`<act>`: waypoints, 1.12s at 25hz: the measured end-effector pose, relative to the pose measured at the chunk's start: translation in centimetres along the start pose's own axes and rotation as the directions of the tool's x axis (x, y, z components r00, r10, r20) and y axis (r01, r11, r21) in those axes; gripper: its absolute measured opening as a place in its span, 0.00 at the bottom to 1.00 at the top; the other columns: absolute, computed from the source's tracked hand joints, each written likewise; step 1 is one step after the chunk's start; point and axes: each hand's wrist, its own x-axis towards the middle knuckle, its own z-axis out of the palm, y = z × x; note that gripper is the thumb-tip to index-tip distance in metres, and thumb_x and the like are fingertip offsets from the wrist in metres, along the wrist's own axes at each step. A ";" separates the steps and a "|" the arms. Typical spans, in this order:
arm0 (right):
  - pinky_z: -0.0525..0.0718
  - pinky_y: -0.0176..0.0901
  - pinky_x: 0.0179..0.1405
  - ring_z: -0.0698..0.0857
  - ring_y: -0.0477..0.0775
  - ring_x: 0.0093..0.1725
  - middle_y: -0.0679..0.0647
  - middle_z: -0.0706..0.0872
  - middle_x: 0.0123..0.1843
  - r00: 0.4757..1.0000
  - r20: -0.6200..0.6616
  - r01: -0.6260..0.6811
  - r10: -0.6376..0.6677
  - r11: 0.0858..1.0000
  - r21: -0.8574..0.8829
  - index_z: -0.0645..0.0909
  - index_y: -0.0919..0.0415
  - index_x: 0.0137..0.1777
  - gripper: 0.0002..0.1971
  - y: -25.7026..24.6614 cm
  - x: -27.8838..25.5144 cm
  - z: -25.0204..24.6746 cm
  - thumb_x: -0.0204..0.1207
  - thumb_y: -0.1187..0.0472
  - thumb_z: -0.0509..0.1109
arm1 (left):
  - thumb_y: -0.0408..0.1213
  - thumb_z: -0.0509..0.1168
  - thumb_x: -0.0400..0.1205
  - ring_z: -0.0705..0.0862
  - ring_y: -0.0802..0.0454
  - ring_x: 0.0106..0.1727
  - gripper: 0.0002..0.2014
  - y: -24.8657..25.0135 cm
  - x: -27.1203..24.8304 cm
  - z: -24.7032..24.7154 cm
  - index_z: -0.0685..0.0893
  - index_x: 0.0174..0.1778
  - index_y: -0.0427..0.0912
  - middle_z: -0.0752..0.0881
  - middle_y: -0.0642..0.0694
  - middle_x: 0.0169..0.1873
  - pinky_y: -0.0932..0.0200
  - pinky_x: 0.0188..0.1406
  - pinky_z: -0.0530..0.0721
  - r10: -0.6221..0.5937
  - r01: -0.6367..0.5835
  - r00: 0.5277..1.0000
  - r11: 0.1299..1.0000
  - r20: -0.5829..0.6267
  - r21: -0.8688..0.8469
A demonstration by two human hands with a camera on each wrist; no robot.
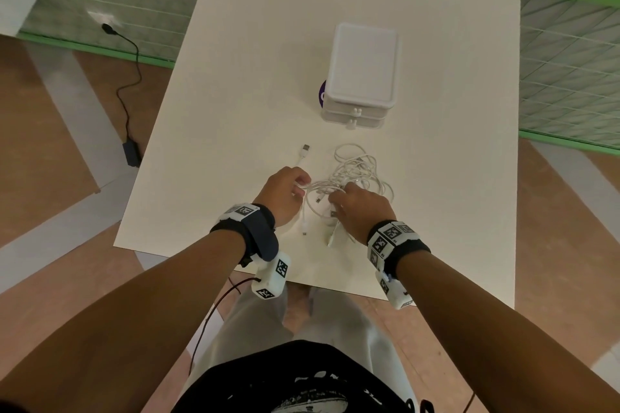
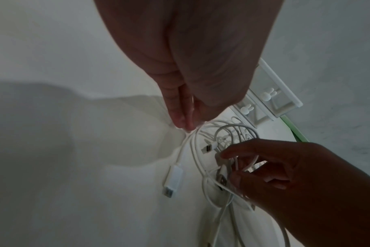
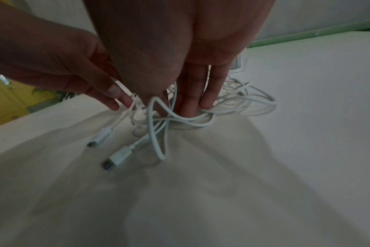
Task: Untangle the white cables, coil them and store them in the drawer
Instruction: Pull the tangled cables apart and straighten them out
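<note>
A tangle of white cables point(image 1: 357, 169) point(image 2: 232, 132) point(image 3: 243, 103) lies on the white table point(image 1: 235, 77), just in front of a small white drawer unit point(image 1: 364, 67) point(image 2: 270, 102) with both drawers closed. My left hand point(image 1: 298, 186) point(image 2: 187, 124) point(image 3: 120, 100) pinches one strand at the tangle's left edge. That strand's plug point(image 2: 171, 180) rests on the table. My right hand point(image 1: 339, 199) point(image 2: 243, 167) point(image 3: 180, 105) reaches into the near side of the tangle, with strands caught between thumb and fingers. A loose USB plug point(image 1: 305, 148) points away at the left.
The table's near edge runs just behind my wrists. A purple disc point(image 1: 322, 94) peeks out beside the drawer unit. On the floor to the left lies a black power adapter point(image 1: 131, 151) with its cord. Bare table surface spreads left and right of the cables.
</note>
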 end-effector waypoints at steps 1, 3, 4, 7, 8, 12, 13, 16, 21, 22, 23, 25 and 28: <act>0.87 0.53 0.40 0.87 0.63 0.45 0.55 0.83 0.54 1.000 -0.003 -0.002 0.002 1.000 0.008 0.79 0.51 0.63 0.11 -0.1 -0.1 -0.1 0.83 0.53 0.66 | 0.19 0.61 0.78 0.88 0.49 0.51 0.18 0.0 0.0 0.0 0.82 0.59 0.43 0.81 0.44 0.59 0.64 0.47 0.82 0.004 -0.004 1.000 1.000 -0.004 0.001; 0.86 0.53 0.45 0.86 0.63 0.48 0.56 0.83 0.55 1.000 -0.014 -0.006 0.007 1.000 0.026 0.80 0.50 0.64 0.12 -0.1 -0.2 -0.4 0.83 0.56 0.65 | 0.23 0.66 0.79 0.87 0.50 0.49 0.18 0.1 0.0 0.1 0.80 0.62 0.44 0.76 0.46 0.60 0.61 0.50 0.84 0.004 -0.004 1.000 0.998 -0.009 0.057; 0.86 0.54 0.46 0.86 0.63 0.49 0.56 0.83 0.56 1.000 -0.012 -0.014 0.014 0.999 0.037 0.81 0.50 0.64 0.12 0.0 -0.2 -0.5 0.83 0.57 0.65 | 0.26 0.69 0.79 0.87 0.50 0.48 0.18 0.0 0.1 0.3 0.79 0.63 0.45 0.74 0.47 0.61 0.59 0.52 0.85 -0.005 0.006 1.000 0.996 -0.005 0.093; 0.85 0.55 0.50 0.85 0.62 0.53 0.55 0.82 0.59 0.999 0.028 -0.031 0.029 0.998 0.063 0.81 0.53 0.63 0.11 0.4 -0.1 -0.5 0.83 0.59 0.65 | 0.27 0.68 0.80 0.83 0.48 0.47 0.20 0.0 0.2 1.0 0.77 0.68 0.43 0.75 0.43 0.60 0.55 0.56 0.83 -0.040 0.042 0.999 0.990 -0.016 0.134; 0.85 0.56 0.50 0.84 0.63 0.54 0.55 0.82 0.59 0.999 0.042 -0.031 0.028 0.997 0.069 0.81 0.54 0.62 0.11 0.5 0.0 -0.5 0.82 0.60 0.66 | 0.26 0.66 0.80 0.82 0.47 0.48 0.19 -0.1 0.4 1.0 0.77 0.68 0.41 0.76 0.42 0.59 0.56 0.56 0.81 -0.034 0.038 0.999 0.988 -0.030 0.152; 0.85 0.53 0.50 0.83 0.61 0.54 0.53 0.81 0.60 0.995 0.089 -0.058 0.050 0.994 0.096 0.82 0.51 0.59 0.11 0.9 0.2 -0.5 0.79 0.62 0.66 | 0.27 0.62 0.84 0.82 0.42 0.51 0.10 -0.6 1.0 0.4 0.87 0.55 0.37 0.79 0.40 0.54 0.54 0.51 0.80 0.040 -0.058 0.998 0.920 0.055 0.386; 0.84 0.52 0.50 0.83 0.61 0.55 0.53 0.81 0.60 0.994 0.099 -0.062 0.053 0.993 0.097 0.82 0.50 0.60 0.11 1.1 0.1 -0.5 0.79 0.62 0.66 | 0.27 0.61 0.84 0.83 0.40 0.50 0.09 -0.7 1.1 0.2 0.87 0.52 0.36 0.79 0.40 0.53 0.52 0.49 0.81 0.056 -0.076 0.997 0.910 0.061 0.408; 0.83 0.51 0.51 0.83 0.60 0.57 0.53 0.81 0.62 0.992 0.116 -0.054 0.044 0.995 0.085 0.82 0.49 0.61 0.12 1.6 -0.3 -1.0 0.80 0.62 0.66 | 0.27 0.60 0.85 0.83 0.43 0.44 0.08 0.0 1.1 -0.5 0.85 0.49 0.35 0.79 0.44 0.53 0.50 0.45 0.82 0.149 -0.124 0.988 0.930 -0.047 0.345; 0.83 0.49 0.53 0.81 0.53 0.56 0.48 0.77 0.63 0.998 0.023 -0.064 0.060 0.970 0.233 0.84 0.48 0.52 0.06 1.6 -1.4 -2.8 0.78 0.52 0.67 | 0.30 0.66 0.81 0.83 0.51 0.49 0.04 2.5 1.0 -1.7 0.85 0.48 0.39 0.80 0.53 0.55 0.56 0.52 0.82 0.348 -0.312 0.931 0.915 -0.108 0.253; 0.83 0.47 0.52 0.81 0.51 0.54 0.46 0.77 0.62 0.993 -0.057 -0.073 0.099 0.935 0.348 0.83 0.48 0.49 0.06 1.5 -1.5 -3.4 0.77 0.51 0.68 | 0.30 0.66 0.81 0.83 0.51 0.49 0.04 2.9 1.0 -1.7 0.86 0.47 0.39 0.80 0.53 0.54 0.54 0.53 0.83 0.376 -0.342 0.921 0.907 -0.105 0.244; 0.83 0.46 0.51 0.81 0.50 0.52 0.46 0.78 0.59 0.977 -0.134 -0.081 0.164 0.875 0.478 0.83 0.49 0.48 0.05 1.4 -1.4 -3.9 0.78 0.51 0.68 | 0.30 0.66 0.82 0.84 0.51 0.49 0.04 3.3 0.9 -1.6 0.87 0.47 0.39 0.81 0.53 0.54 0.52 0.54 0.84 0.400 -0.368 0.911 0.899 -0.104 0.236; 0.81 0.46 0.55 0.83 0.50 0.51 0.47 0.82 0.55 0.935 -0.155 -0.126 0.320 0.706 0.697 0.84 0.51 0.50 0.09 1.0 -0.7 -5.4 0.83 0.50 0.64 | 0.29 0.66 0.82 0.85 0.51 0.49 0.05 4.2 0.7 -1.3 0.88 0.49 0.38 0.82 0.52 0.54 0.51 0.54 0.84 0.465 -0.434 0.880 0.870 -0.099 0.233; 0.82 0.49 0.58 0.87 0.52 0.53 0.51 0.91 0.54 0.927 0.091 -0.220 0.364 0.332 0.917 0.89 0.54 0.52 0.19 0.0 0.6 -7.4 0.87 0.47 0.57 | 0.22 0.65 0.80 0.85 0.51 0.50 0.11 6.1 0.1 -0.5 0.88 0.52 0.38 0.83 0.51 0.56 0.53 0.53 0.85 0.587 -0.565 0.807 0.799 -0.065 0.207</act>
